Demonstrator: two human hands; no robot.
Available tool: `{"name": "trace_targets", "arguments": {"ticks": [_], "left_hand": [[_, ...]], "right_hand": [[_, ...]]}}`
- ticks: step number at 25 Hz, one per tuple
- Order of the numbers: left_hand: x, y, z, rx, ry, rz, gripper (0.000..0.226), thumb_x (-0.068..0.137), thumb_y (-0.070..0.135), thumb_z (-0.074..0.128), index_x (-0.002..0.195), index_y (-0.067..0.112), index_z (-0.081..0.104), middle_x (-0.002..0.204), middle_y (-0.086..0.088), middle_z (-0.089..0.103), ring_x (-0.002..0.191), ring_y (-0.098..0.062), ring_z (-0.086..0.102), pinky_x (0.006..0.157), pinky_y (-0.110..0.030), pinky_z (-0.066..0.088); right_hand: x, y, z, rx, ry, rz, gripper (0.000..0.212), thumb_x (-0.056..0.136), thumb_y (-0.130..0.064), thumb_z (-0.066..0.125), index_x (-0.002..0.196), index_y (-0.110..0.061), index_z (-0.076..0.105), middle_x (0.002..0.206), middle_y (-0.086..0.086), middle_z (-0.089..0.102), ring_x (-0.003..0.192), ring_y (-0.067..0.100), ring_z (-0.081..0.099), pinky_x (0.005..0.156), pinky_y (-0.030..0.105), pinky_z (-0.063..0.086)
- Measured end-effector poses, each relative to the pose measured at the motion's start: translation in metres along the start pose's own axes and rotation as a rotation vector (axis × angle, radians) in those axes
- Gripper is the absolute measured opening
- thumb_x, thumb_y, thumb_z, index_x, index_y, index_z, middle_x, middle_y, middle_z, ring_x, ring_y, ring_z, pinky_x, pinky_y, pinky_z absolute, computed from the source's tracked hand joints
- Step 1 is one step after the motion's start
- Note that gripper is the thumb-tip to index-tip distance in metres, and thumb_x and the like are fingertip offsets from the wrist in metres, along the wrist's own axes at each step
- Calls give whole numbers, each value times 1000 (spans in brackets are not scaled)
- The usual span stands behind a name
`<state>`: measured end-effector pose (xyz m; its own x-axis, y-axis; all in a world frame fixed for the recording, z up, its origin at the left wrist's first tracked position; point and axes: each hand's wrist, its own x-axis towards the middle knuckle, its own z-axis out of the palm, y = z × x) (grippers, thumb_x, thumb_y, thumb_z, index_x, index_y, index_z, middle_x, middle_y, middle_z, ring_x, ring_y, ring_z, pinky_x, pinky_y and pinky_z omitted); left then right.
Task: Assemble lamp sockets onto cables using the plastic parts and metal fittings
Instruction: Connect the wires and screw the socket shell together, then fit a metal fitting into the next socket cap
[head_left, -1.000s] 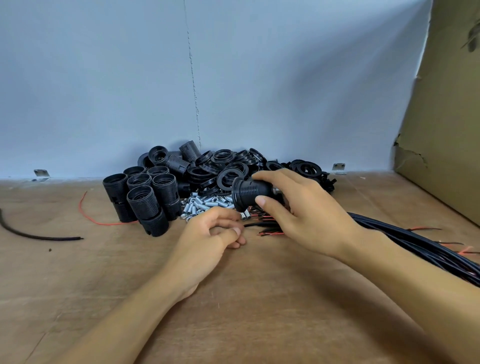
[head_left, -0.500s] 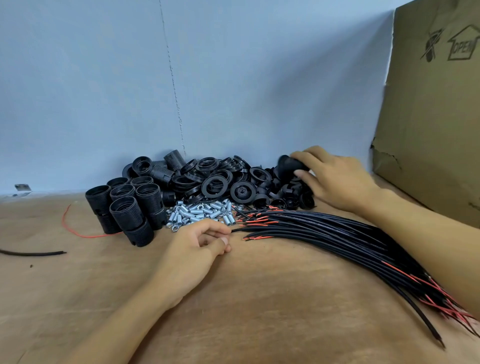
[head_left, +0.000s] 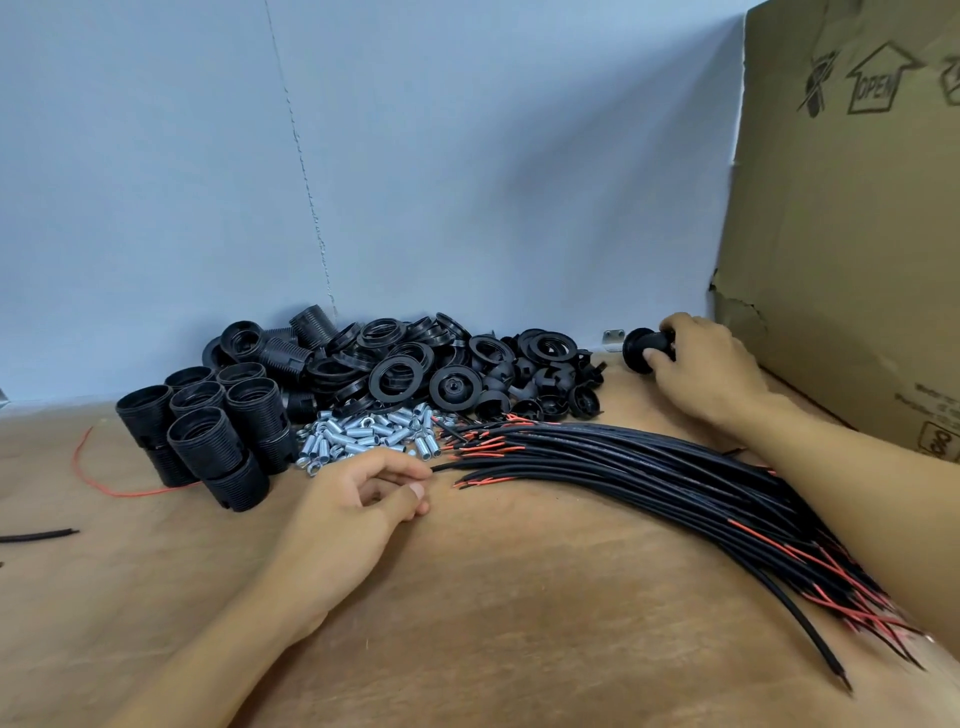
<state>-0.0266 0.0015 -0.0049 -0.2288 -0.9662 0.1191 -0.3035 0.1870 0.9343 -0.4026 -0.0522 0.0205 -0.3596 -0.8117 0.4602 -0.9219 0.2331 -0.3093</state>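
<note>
Half a second has taken the right hand (head_left: 706, 371) off the right end of the heap of black plastic rings and caps (head_left: 415, 364). It now sits clear of the heap at the right of the frame, just in front of the brown cardboard box (head_left: 857, 260), and its fingers (head_left: 675, 325) and thumb are still wrapped round the black plastic lamp socket piece (head_left: 644, 349). The left hand (head_left: 358, 506) has stayed on the worktop (head_left: 519, 597) at centre frame, just below the small silver metal fittings (head_left: 363, 434). Its fingers (head_left: 395, 460) are loosely curled, and I cannot tell whether they hold anything. The socket piece lies on its side with its long axis running left to right across the frame. Its wide flanged end points left toward the heap and its narrow end is hidden in the palm. Whether it touches the worktop is unclear. The bundle of black cables (head_left: 649, 473) runs from centre frame down to the lower right, with bared red ends at both tips. Black threaded socket barrels (head_left: 208, 426) stand upright at the left of the heap. The worktop is brown, worn wood. A pale blue wall (head_left: 467, 182) with a vertical seam rises behind it, and the box, printed with an arrow marked OPEN, closes off the right side.
</note>
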Motion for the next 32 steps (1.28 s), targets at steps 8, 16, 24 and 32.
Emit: {"name": "trace_targets", "arguments": {"ticks": [8, 16, 24, 32], "left_hand": [[-2, 3, 1, 26, 2, 0, 21, 92, 7, 69, 93, 27, 76, 80, 1, 77, 78, -7, 71, 80, -24, 46], [-2, 3, 1, 26, 3, 1, 21, 92, 8, 70, 92, 29, 76, 80, 1, 77, 79, -7, 72, 81, -26, 46], [-1, 3, 1, 45, 5, 2, 20, 92, 10, 70, 92, 29, 76, 79, 3, 77, 79, -6, 71, 86, -29, 49], [-1, 2, 1, 40, 4, -5, 21, 92, 10, 70, 91, 30, 76, 79, 2, 77, 79, -6, 71, 83, -28, 47]], "right_hand": [[-5, -26, -8, -143, -91, 76, 48, 91, -17, 59, 136, -5, 48, 137, 21, 51, 125, 40, 44, 98, 46, 38], [-12, -59, -2, -200, -307, -41, 7, 89, -17, 51, 84, -12, 50, 107, 14, 59, 87, 32, 51, 70, 35, 41], [9, -7, 8, -159, -344, 160, 58, 99, -49, 47, 140, -8, 47, 146, 21, 42, 134, 40, 39, 108, 52, 40], [9, 3, 19, -40, -359, 105, 65, 102, -50, 41, 151, -7, 37, 160, 19, 23, 149, 35, 20, 120, 48, 22]]}}
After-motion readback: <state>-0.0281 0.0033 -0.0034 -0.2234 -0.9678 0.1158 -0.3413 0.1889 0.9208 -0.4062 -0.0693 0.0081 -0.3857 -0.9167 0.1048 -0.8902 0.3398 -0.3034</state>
